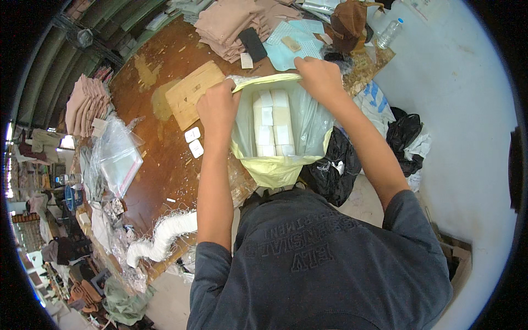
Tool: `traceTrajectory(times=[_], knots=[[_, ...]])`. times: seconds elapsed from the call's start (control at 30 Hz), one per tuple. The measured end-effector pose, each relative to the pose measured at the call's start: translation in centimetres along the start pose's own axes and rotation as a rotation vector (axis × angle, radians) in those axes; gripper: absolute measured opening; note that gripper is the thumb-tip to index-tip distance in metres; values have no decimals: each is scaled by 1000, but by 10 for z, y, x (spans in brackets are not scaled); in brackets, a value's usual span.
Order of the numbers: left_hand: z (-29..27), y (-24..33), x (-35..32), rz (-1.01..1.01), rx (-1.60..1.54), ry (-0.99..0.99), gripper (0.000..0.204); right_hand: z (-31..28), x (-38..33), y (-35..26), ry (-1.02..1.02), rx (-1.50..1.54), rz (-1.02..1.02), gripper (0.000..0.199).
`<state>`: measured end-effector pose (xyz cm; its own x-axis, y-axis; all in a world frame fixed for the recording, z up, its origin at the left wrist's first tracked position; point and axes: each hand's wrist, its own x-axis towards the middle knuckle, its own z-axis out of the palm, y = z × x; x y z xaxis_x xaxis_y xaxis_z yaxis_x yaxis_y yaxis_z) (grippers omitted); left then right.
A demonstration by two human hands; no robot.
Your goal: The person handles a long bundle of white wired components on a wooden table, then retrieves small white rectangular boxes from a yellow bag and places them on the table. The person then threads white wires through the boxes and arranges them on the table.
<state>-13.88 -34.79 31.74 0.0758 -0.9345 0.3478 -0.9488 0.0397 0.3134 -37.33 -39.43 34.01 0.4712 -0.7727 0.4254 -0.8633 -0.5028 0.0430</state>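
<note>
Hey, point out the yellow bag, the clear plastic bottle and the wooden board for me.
Yellow bag (276, 170): head view, on its outer wall, below the opening.
Clear plastic bottle (389, 34): head view, on the middle of its body.
Wooden board (193, 97): head view, on its flat upper face.

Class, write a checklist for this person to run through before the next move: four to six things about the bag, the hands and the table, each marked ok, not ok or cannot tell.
1. Left hand gripping the rim of the yellow bag: ok.
2. Right hand gripping the rim too: ok.
3. Bag mouth spread open: ok.
4. Cream bundles inside the bag: ok, in two columns.
5. Underside of the bag supported: cannot tell, hidden from this view.
6. Table beside the left hand clear: not ok, a wooden board and two white cards lie there.
</note>
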Motion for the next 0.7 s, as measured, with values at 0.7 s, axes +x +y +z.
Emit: traceTrajectory(times=[0.7], knots=[[-32, -11, -65, -69, -382, 11, 25, 76, -19, -56, -429, 217, -637, 34]])
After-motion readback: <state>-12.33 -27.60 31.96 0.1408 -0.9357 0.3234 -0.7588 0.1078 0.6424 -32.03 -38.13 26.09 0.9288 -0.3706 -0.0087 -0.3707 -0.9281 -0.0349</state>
